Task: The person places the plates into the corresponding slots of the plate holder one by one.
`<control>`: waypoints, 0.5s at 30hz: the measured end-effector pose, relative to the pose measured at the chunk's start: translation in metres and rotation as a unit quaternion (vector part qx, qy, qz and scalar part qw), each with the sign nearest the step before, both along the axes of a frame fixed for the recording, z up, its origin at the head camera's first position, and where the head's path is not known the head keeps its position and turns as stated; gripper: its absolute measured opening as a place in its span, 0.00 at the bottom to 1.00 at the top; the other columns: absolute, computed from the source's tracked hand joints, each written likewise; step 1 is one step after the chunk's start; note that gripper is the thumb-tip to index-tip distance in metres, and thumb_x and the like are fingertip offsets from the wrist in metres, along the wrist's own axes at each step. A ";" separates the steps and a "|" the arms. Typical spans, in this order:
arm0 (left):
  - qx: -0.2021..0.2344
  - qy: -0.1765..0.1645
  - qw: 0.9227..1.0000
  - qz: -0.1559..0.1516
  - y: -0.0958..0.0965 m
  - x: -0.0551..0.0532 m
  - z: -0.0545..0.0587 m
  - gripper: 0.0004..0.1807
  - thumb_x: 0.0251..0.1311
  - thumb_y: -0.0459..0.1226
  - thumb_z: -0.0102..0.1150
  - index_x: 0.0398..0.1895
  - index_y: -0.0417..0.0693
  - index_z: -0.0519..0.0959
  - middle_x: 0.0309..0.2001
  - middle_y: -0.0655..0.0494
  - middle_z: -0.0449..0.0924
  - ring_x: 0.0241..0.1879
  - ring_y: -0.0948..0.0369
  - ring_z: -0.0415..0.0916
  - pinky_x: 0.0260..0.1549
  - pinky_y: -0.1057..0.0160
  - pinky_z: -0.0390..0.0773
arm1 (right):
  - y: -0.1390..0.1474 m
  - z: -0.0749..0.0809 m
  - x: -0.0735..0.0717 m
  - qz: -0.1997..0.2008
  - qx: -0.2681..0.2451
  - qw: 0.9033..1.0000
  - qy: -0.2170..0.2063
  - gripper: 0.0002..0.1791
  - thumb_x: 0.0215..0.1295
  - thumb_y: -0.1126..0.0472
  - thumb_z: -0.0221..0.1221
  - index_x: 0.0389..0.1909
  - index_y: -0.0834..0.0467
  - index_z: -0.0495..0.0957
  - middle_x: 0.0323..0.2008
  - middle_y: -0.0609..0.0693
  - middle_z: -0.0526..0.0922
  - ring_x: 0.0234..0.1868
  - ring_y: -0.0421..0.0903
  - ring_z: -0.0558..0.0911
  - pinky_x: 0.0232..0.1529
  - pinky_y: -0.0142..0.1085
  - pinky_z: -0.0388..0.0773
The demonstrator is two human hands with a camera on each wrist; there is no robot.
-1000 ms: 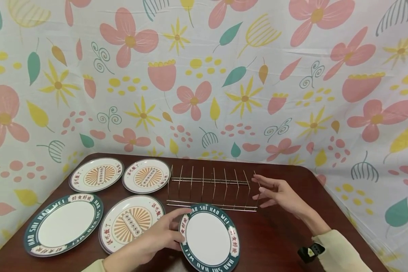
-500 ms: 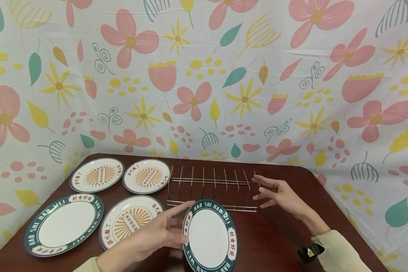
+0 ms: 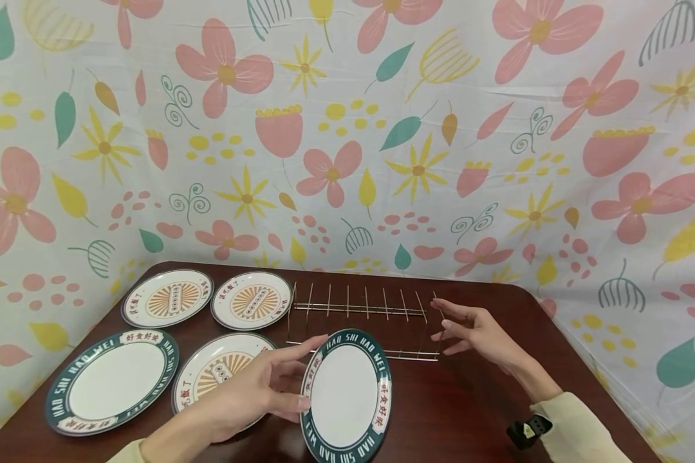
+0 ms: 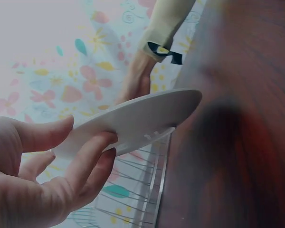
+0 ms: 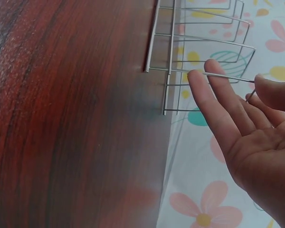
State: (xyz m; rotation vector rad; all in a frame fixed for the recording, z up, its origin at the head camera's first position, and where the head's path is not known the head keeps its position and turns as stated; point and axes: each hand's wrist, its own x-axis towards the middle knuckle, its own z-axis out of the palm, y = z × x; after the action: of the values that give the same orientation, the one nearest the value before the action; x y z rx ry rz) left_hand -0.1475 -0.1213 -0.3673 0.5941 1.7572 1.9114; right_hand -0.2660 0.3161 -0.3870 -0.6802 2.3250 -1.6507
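My left hand (image 3: 260, 392) pinches the left edge of a white plate (image 3: 345, 395) with a dark green lettered rim. The plate is tilted up in front of the rack, its white face towards the head camera. In the left wrist view the thumb lies on one side of the plate (image 4: 152, 111) and the fingers reach under the other. A metal wire dish rack (image 3: 412, 352) stands at the middle back, its slots holding nothing. At its right end my right hand (image 3: 481, 331) grips the last upright wire between thumb and fingers, as the right wrist view shows.
Left of the rack lie a second green-rimmed plate (image 3: 112, 384) and three white plates with orange sunbursts: one at back left (image 3: 170, 299), one beside the rack (image 3: 251, 301), one partly behind my left forearm (image 3: 208, 370). A flowered cloth (image 3: 347, 161) hangs behind the dark red-brown table (image 3: 457, 405).
My left hand has tilted the green-rimmed plate more upright and moved it slightly left. My right hand stays at the rack's right end.
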 end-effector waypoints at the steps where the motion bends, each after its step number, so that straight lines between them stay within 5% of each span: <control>1: -0.001 0.004 1.000 0.000 -0.001 0.000 0.002 0.46 0.64 0.27 0.68 0.83 0.58 0.62 0.58 0.37 0.78 0.53 0.47 0.80 0.44 0.47 0.87 | 0.000 0.000 0.000 0.000 0.000 1.000 -0.001 0.33 0.83 0.63 0.54 0.81 0.68 0.56 0.80 0.69 0.54 0.53 0.57 0.87 0.44 0.55 0.87; 15: 0.024 0.035 0.998 0.038 -0.029 -0.010 0.026 0.48 0.68 0.27 0.65 0.86 0.60 0.55 0.70 0.29 0.66 0.56 0.42 0.81 0.53 0.44 0.84 | 0.001 -0.001 0.000 0.002 0.011 1.000 0.013 0.33 0.83 0.64 0.54 0.81 0.68 0.56 0.79 0.71 0.54 0.53 0.59 0.87 0.43 0.54 0.87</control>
State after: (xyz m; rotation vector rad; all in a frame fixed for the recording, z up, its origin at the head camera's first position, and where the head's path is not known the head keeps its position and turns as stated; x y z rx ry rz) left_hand -0.1571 -0.1506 -0.3411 0.6269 1.8069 2.0121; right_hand -0.2662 0.3167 -0.3878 -0.7056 2.3547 -1.6212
